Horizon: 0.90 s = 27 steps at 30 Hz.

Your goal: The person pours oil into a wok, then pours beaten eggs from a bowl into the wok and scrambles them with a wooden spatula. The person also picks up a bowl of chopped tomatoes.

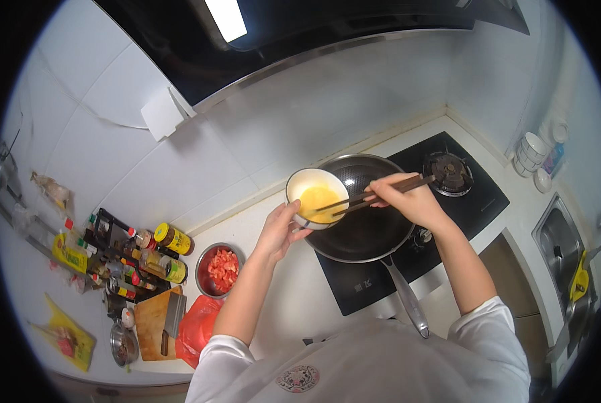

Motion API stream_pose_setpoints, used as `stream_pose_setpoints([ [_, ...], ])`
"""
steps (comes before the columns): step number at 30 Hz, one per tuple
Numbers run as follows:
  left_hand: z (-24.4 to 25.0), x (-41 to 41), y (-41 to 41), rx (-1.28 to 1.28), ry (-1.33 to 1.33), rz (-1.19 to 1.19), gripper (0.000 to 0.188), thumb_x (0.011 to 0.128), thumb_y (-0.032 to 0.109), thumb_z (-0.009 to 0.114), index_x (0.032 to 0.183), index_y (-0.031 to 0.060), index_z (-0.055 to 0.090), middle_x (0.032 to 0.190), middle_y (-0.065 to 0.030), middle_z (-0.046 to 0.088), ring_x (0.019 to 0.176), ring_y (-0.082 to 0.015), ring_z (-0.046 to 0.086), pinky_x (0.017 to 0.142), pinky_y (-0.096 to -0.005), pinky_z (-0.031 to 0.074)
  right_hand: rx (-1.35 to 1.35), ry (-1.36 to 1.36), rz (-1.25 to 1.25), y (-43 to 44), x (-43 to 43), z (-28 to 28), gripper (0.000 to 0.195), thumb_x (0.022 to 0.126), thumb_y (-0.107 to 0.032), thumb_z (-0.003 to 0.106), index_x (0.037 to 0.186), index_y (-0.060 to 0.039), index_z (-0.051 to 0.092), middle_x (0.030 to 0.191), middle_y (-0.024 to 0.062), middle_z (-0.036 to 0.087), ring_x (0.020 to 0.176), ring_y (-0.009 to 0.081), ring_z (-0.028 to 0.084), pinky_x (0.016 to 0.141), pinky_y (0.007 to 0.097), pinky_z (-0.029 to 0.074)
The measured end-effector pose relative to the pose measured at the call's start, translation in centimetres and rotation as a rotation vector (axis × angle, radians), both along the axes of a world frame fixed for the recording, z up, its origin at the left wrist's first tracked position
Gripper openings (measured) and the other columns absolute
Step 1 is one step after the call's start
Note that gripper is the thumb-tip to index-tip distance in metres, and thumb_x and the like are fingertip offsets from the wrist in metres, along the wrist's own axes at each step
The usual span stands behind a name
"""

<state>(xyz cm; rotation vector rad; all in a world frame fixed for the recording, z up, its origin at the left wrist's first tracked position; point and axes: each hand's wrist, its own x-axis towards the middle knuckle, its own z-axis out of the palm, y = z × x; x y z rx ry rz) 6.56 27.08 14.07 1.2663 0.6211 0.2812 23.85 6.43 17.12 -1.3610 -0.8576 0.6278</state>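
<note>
My left hand [279, 229] grips a white bowl [300, 182] by its near left side, thumb over the rim. Yellow beaten egg [320, 197] lies in the bowl, which is tilted a little. In my right hand [406, 196] is a pair of dark wooden chopsticks [358, 201], their tips dipped in the egg. Beneath both hands a large frying pan [366, 244] stands on the left burner, its patterned inside dark and partly hidden by the bowl and hand. The pan's metal handle [408, 302] points towards me.
Left of the pan stand a steel bowl of chopped tomato [223, 270], a red plastic bag [199, 322], a cutting board [149, 322] with a cleaver [174, 315], and a rack of seasoning bottles [139, 257]. A second burner [449, 171] and a sink [557, 242] lie right. A range hood [300, 55] hangs above.
</note>
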Motion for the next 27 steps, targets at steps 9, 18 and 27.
stream_pose_setpoints([
  [9,0.6,2.6,0.6,0.022,0.03,-0.032,0.04,0.09,0.029,0.05,0.114,-0.0016,0.046,0.107,-0.012,0.056,0.092,-0.0173,0.06,0.078,-0.0328,0.052,0.092,-0.044,-0.202,-1.0,1.7,0.0,0.027,0.091,-0.021,0.057,0.1,0.0033,0.064,0.091,0.0123,0.067,0.083,0.0172,0.066,0.072,0.026,0.054],
  [18,-0.1,3.6,0.9,0.112,0.104,-0.026,0.041,0.088,0.031,0.051,0.116,0.0012,0.046,0.104,-0.0096,0.056,0.088,-0.0148,0.058,0.076,-0.0323,0.051,0.155,-0.007,-0.291,-2.9,2.0,-0.5,0.031,0.092,-0.025,0.056,0.104,0.0031,0.062,0.094,0.0141,0.066,0.082,0.0169,0.065,0.073,0.0254,0.054],
  [27,-0.6,2.8,1.1,0.133,0.113,-0.01,0.041,0.087,0.03,0.053,0.116,0.0011,0.047,0.103,-0.0082,0.053,0.086,-0.015,0.056,0.073,-0.0298,0.053,0.169,0.016,-0.378,-3.7,2.8,-2.0,0.027,0.092,-0.023,0.056,0.1,0.0025,0.061,0.091,0.0105,0.065,0.079,0.0148,0.065,0.072,0.0238,0.053],
])
